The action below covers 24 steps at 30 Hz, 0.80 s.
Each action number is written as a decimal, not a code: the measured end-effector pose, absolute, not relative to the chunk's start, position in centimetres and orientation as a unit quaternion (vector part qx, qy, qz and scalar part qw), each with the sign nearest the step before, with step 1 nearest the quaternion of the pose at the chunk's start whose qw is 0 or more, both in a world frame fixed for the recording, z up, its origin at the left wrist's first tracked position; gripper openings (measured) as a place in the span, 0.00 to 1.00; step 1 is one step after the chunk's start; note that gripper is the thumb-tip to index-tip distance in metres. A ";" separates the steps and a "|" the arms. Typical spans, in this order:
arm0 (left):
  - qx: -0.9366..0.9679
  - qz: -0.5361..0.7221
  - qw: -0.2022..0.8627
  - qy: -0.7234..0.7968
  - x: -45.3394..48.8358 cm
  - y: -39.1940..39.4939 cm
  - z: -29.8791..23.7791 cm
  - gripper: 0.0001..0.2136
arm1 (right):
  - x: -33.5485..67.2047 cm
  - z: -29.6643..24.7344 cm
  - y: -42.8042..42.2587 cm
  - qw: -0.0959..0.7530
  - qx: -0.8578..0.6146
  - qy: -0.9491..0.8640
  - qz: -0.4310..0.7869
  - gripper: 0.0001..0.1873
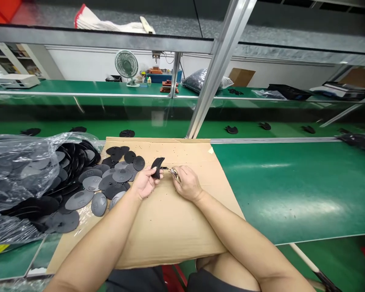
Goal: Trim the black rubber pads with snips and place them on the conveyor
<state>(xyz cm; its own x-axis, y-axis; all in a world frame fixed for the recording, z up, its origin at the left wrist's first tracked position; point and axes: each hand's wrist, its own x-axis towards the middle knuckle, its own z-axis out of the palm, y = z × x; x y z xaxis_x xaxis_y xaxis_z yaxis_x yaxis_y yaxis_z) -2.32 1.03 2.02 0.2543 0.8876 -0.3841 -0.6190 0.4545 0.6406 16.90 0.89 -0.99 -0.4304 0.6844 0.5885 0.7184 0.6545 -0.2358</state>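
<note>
Handling: the curved black piece (pixel 157 167) is probably weighing little, judging by its thin profile and by the single hand supporting it. Its body is looking pliable rather than rigid, perhaps a soft plastic or rubber. The faces may be offering a slightly slippery surface to dry fingers. Breakage of the body is appearing unlikely; the slender dark strip (pixel 164 168), projecting at 3 o'clock, is looking like the more delicate feature. Whether the strip is forming part of the piece or of the tool, the view is not revealing.

Hold point: the broad lower end, from 6 to 8 o'clock, is presenting the best purchase, leaving the 3 o'clock side accessible.

Grip state: the left grip (pixel 145 184) is pinching the piece at its lower end between thumb and fingers. The right grip (pixel 187 183), between 3 and 4 o'clock from the piece, is closing around a small metal tool (pixel 174 173); the tool's type is remaining unclear, as fingers are covering most of it.

Position: the piece is sitting in the hand, above a cardboard sheet (pixel 176 227) that is covering part of the green worktop (pixel 276 194). Flat oval pieces (pixel 121 175) are lying at 8 to 9 o'clock.

Appearance: the piece is showing a matt black, crescent-like outline, standing nearly upright and bowing toward one side, its upper tip pointing to 1 o'clock.
</note>
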 end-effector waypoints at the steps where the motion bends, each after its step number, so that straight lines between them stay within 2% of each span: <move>1: 0.185 0.487 0.771 0.366 -2.3 1.0 2.0 0.04 | 16.9 -1.0 0.9 0.336 -0.417 -0.844 -0.023 0.13; 9: 0.202 0.479 0.777 0.356 -2.4 1.0 1.6 0.06 | 16.9 -1.2 1.0 0.333 -0.420 -0.844 -0.022 0.14; 18: 0.199 0.502 0.760 0.363 -2.1 0.5 1.7 0.06 | 16.8 -1.2 0.8 0.303 -0.438 -0.843 -0.074 0.15; 24: 0.202 0.517 0.748 0.363 -1.9 0.6 1.4 0.08 | 16.7 -1.5 0.8 0.327 -0.452 -0.829 -0.036 0.18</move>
